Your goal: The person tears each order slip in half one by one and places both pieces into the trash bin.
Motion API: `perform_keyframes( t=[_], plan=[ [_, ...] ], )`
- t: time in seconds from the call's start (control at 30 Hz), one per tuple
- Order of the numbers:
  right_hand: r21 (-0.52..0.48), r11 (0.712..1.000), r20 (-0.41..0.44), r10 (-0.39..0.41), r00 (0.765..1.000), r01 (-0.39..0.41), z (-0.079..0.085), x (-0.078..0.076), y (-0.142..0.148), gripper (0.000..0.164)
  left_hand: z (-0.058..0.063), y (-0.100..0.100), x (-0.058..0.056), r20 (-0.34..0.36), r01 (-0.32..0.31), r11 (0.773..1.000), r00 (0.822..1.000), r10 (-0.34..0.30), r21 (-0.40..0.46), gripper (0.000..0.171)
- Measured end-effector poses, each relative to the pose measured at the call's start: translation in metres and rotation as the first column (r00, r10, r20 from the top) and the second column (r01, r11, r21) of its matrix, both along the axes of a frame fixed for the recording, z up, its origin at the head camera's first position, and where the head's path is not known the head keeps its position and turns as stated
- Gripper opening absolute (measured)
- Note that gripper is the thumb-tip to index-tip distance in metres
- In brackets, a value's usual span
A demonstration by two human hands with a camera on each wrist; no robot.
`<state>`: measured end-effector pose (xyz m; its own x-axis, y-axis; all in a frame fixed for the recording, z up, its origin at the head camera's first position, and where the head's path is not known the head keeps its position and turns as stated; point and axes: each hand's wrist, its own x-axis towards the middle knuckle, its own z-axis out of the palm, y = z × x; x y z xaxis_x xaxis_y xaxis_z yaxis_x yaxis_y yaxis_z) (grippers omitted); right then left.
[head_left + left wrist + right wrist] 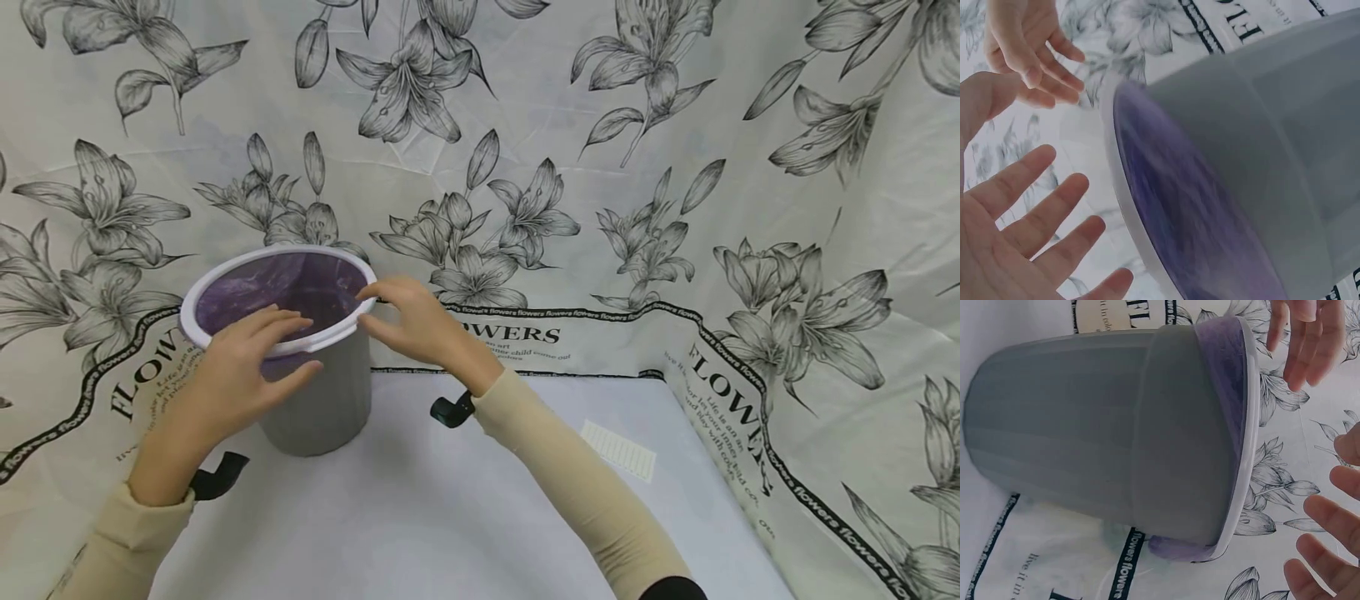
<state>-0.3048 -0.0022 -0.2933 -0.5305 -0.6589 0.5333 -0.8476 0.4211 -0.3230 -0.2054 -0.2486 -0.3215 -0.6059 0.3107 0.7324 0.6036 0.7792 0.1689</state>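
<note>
A grey trash can [322, 404] stands upright at the left of the table. Its white rim ring [341, 333] goes round the top, and a purple trash bag [251, 287] lines the inside. My left hand [232, 375] is at the near left of the rim, its fingers spread and holding nothing. Beyond the right side of the rim, my right hand [420, 325] has loosely bent fingers with nothing in them. Both wrist views show a gap between the hands and the can. A bit of purple bag [1179, 548] sticks out below the rim in the right wrist view.
A pale sheet with ruled rows [618, 450] lies on the white table [450, 517], right of the can. Floral cloth [510, 108] hangs behind and at both sides, close to the can. Dark camera mounts [452, 410] jut from both wrists.
</note>
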Motion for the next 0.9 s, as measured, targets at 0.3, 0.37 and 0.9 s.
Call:
perform_keyframes(
  t=[0.3, 0.37, 0.9],
  plan=[
    [0.004, 1.0, -0.005, -0.007, 1.0, 0.007, -0.052, 0.017, 0.047, 0.039, -0.027, 0.037, 0.02, -0.11, 0.043, 0.999, 0.993, -0.046, -0.033, 0.056],
    [0.004, 0.999, 0.033, -0.039, 0.999, 0.039, -0.066, 0.02, 0.059, 0.041, -0.035, 0.048, 0.024, -0.092, 0.073, 0.997, 0.993, -0.076, -0.031, 0.057],
    [0.171, 0.955, 0.29, -0.284, 0.914, 0.243, -0.168, 0.037, 0.133, 0.05, -0.136, 0.113, 0.016, 0.239, 0.075, 0.997, 0.968, -0.076, 0.015, 0.074]
  ],
)
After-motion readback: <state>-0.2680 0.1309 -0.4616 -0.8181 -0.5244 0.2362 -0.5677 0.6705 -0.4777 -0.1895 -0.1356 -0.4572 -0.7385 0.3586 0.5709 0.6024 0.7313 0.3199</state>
